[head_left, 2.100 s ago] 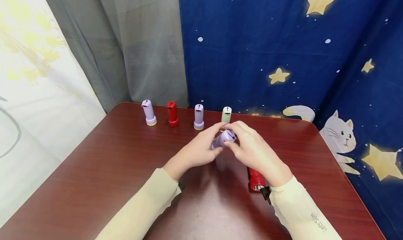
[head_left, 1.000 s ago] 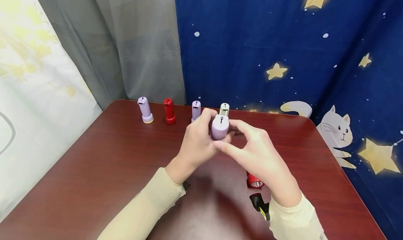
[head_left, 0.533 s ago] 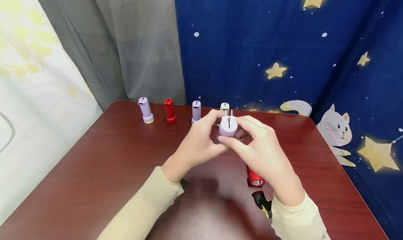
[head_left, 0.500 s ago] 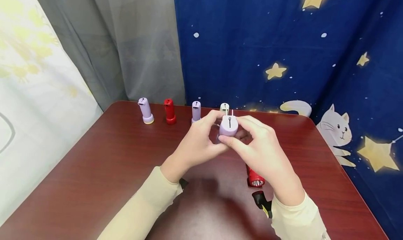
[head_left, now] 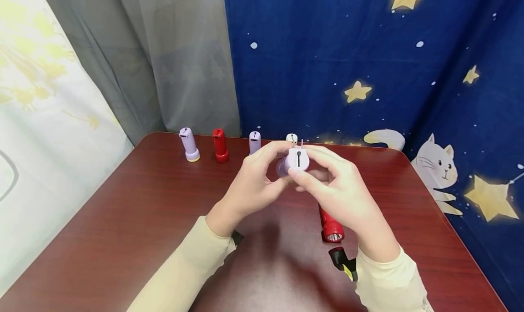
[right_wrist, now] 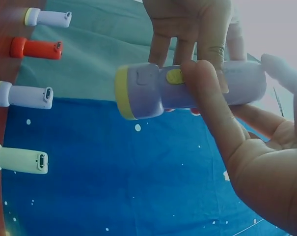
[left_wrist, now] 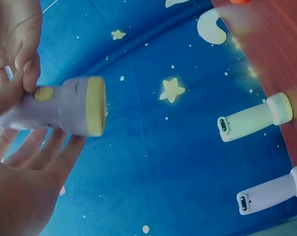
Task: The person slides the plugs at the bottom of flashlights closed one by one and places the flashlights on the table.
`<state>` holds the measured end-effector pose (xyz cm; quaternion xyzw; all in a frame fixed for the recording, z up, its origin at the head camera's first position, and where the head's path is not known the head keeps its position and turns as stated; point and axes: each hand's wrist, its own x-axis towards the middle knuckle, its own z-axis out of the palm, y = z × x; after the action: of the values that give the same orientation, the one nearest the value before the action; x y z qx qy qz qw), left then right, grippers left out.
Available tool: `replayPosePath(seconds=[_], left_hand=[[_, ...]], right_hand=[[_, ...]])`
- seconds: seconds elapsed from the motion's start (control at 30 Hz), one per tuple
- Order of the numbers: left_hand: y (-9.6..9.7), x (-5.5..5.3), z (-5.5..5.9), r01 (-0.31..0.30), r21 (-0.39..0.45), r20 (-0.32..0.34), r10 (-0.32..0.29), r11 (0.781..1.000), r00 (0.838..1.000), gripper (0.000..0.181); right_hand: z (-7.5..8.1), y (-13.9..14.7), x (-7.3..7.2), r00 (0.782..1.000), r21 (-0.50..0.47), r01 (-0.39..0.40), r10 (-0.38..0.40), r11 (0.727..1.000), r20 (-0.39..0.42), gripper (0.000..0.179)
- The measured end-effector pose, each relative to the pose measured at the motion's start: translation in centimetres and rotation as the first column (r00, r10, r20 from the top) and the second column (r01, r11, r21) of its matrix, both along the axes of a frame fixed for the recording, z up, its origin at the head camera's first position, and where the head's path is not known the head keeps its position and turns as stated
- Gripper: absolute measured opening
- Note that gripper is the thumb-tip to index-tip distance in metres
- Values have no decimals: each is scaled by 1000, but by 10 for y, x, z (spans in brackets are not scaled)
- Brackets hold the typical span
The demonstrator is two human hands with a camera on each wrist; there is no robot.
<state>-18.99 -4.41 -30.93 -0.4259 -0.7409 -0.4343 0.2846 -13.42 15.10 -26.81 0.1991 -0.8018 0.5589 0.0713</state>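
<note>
A lavender flashlight (head_left: 298,161) is held above the table between both hands, its tail end facing the head camera. Two thin metal prongs (head_left: 302,143) stick out from that end. My left hand (head_left: 255,180) holds the flashlight's body, with fingers beneath it in the left wrist view. My right hand (head_left: 337,184) grips it near the tail, its thumb on the near side. In the right wrist view, a yellow switch (right_wrist: 175,76) and a yellow-rimmed lamp head (right_wrist: 123,93) show.
Standing along the table's (head_left: 163,221) back edge are a lavender flashlight (head_left: 188,144), a red one (head_left: 220,146), another lavender one (head_left: 254,141) and a pale green one (right_wrist: 20,159). A red flashlight (head_left: 332,228) lies near the right forearm. Starry curtains (head_left: 311,66) hang behind.
The held flashlight has turned from a sideways tilt to point its tail at the head camera. Prongs now stand out from it. Both hands have shifted their hold.
</note>
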Motion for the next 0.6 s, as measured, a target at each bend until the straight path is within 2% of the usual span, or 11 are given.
replayPosePath(seconds=[0.1,0.3,0.43,0.6], left_hand=[[2,1,-1,5,35,-25,-4,999,1000,42],[2,3,-2,38,54,-47,-35,998,998,35],[4,3,-3,63,61,-55,-59,996,997,33],[5,3,-4,76,66,-71,-71,995,995,31]], right_hand=[[-1,1,-1,999,-82,-41,42,996,0,37],[1,2,-1,997,-160,-50,59,986,54,36],[-1,1,-2,992,-172,-59,77,983,97,37],[-3,-2,-3,993,-154,-62,76,986,91,37]])
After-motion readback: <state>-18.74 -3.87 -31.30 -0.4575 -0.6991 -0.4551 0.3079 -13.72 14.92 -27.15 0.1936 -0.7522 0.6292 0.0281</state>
